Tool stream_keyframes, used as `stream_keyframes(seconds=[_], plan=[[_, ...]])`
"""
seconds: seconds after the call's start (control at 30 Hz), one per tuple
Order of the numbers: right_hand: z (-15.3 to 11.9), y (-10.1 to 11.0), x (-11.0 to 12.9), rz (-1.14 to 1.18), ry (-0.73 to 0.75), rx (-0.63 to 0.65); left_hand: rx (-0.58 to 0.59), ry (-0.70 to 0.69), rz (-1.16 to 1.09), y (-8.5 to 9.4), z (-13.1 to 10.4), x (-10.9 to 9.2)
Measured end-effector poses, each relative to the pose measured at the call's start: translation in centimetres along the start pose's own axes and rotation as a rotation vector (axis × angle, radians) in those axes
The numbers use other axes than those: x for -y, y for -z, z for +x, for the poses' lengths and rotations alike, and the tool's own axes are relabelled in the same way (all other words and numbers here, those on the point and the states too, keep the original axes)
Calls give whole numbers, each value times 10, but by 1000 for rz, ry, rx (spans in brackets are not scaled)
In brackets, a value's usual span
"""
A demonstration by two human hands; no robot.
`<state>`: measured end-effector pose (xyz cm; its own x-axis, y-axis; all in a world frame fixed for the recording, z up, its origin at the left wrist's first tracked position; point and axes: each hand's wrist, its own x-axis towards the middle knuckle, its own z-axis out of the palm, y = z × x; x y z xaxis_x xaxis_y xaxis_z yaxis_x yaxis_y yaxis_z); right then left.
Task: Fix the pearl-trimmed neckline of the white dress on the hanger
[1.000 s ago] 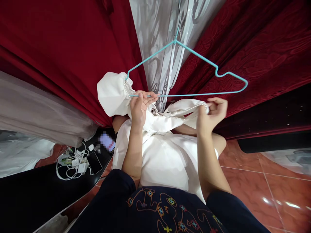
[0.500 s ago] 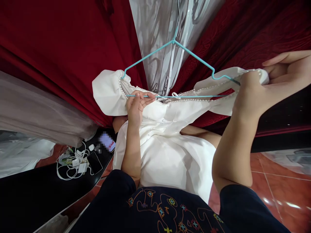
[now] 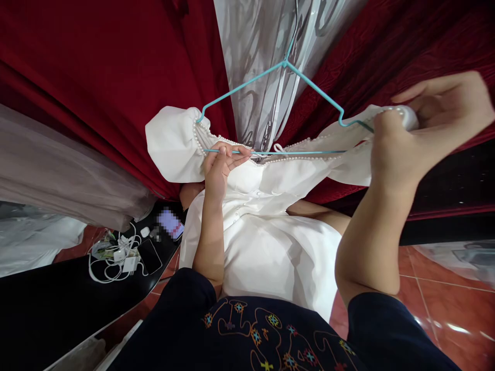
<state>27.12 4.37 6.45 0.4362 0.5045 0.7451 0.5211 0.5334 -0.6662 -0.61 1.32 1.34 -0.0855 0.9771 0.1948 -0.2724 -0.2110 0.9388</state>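
A white dress (image 3: 278, 242) with puffed sleeves and a pearl-trimmed neckline lies across my lap. The light-blue hanger (image 3: 255, 80) stands up from its neckline, with its left end inside the left sleeve (image 3: 168, 144). My left hand (image 3: 220, 164) is closed around the hanger's bottom bar, close to the left sleeve. My right hand (image 3: 417, 123) pinches the pearl-edged right shoulder of the dress and holds it out to the right. The hanger's right end runs into that shoulder opening and is partly hidden behind my hand.
Deep red curtains (image 3: 116, 77) and clear-wrapped garments (image 3: 251, 62) hang ahead. On the left a black bench (image 3: 50, 304) carries white cables (image 3: 112, 263), a dark phone (image 3: 150, 256) and a lit phone (image 3: 170, 224). The floor (image 3: 436, 293) is red tile.
My right hand has shifted a little to the left and upward, with the dress shoulder still in it. My left hand keeps its hold on the hanger bar.
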Motion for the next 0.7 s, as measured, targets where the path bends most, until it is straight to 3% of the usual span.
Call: stream_keyframes(seconds=[0.1, 0.17, 0.27, 0.4, 0.5, 0.6, 0.7], plan=[[-6, -22, 14, 77, 65, 88, 0, -11, -4, 1, -1, -2], [-11, -25, 24, 84, 31, 207, -3, -6, 2, 1, -1, -3], [-21, -13, 42, 102, -105, 390, -3, 14, 9, 0, -2, -3], [-38, 3, 61, 161, -214, 391, 3, 14, -19, -2, -1, 1], [-62, -8, 55, 152, -333, 624, 20, -8, -58, -3, 0, 5], [-95, -34, 32, 212, -383, 800, 32, 14, -48, -2, 0, 7], [-124, -55, 14, 288, -391, 605, 77, 83, -16, 4, -3, 8]])
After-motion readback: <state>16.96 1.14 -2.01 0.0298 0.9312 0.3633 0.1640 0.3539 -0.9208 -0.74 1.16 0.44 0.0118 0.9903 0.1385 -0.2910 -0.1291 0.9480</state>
